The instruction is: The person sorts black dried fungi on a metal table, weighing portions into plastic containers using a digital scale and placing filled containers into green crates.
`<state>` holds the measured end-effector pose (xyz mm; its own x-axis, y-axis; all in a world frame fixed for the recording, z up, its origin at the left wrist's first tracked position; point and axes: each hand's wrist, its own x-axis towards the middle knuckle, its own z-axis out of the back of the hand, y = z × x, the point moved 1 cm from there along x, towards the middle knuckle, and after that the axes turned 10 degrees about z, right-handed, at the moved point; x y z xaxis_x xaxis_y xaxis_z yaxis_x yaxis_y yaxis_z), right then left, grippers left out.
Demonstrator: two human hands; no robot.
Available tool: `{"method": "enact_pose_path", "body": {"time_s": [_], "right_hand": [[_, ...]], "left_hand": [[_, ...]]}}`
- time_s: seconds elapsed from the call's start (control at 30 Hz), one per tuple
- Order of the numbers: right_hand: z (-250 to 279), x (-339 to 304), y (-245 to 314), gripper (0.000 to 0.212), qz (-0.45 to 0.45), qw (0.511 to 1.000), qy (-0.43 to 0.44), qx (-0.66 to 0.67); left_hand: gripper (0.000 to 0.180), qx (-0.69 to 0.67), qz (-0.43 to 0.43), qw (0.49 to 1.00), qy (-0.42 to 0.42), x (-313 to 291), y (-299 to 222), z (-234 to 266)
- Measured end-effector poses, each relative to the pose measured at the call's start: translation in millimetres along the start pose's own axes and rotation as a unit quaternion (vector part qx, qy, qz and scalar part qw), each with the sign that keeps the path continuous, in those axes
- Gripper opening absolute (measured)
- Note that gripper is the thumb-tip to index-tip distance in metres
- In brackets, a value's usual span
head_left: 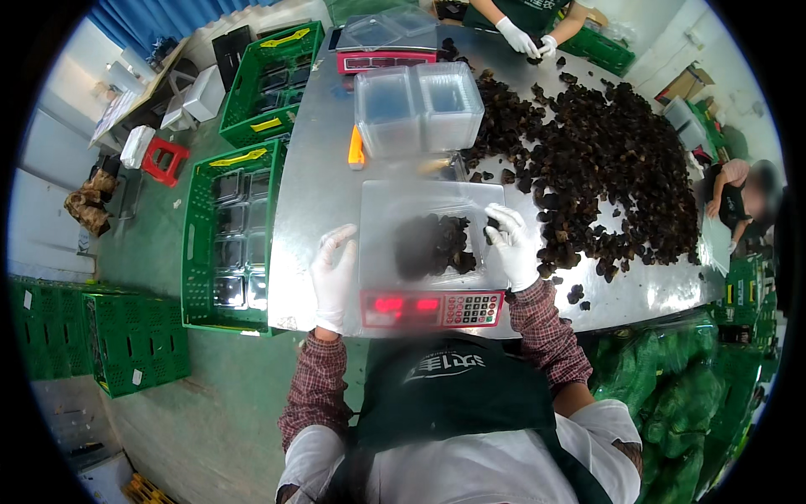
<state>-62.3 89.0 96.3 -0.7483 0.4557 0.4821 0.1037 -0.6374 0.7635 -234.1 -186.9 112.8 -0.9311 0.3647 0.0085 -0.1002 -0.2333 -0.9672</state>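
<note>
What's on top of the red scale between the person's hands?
Dark, crinkled pieces lie on the red scale. The right hand holds another piece beside them. Whatever is directly beneath is covered, and the view just left of them is blurred.

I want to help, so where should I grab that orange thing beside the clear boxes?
Probably pinch the orange thing by its near end, coming from the left. Its long, narrow shape suits a pinch across it; the clear boxes crowd its right side, while metal tabletop shows on its left.
</note>
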Motion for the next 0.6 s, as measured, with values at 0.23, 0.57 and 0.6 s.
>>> {"method": "enact_pose_path", "body": {"time_s": [0.23, 0.57, 0.6], "right_hand": [[-7, 1, 5, 0.042, 0.017, 1.0, 0.016, -0.008], [-9, 5, 13, 0.034, 0.161, 0.95, 0.105, -0.247], [-5, 11, 13, 0.033, 0.166, 0.953, 0.096, -0.236]], "left_hand": [[0.031, 0.025, -0.009, 0.999, 0.043, 9, -2, -22], [0.03, 0.029, -0.037, 0.998, 0.049, 9, -9, -28], [0.029, 0.029, -0.03, 0.998, 0.045, 9, -8, -27]]}}
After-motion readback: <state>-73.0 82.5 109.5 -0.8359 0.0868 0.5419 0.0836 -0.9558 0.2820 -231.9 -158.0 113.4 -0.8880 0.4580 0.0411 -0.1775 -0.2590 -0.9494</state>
